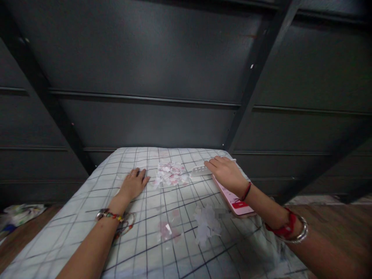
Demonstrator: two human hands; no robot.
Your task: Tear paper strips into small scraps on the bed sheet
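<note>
My left hand [134, 184] lies flat on the white checked cloth [130, 252], its fingers spread and nothing in them. To its right is a heap of torn paper scraps [171, 173], white with pink patches. My right hand [227, 175] is closed from above around a thin white piece with a row of holes [198, 170]; its exact kind does not show. The left end of that piece reaches close to the heap. Below my right hand and wrist lies a flat pink case-like thing [232, 197] with a red patch, partly covered by my forearm.
Nearer to me on the cloth are a pile of whitish scraps [207, 224] and a few pinkish, see-through bits [168, 230]. A dark metal panel wall [151, 124] rises behind the cloth's far edge. Crumpled plastic [23, 215] lies low at the left.
</note>
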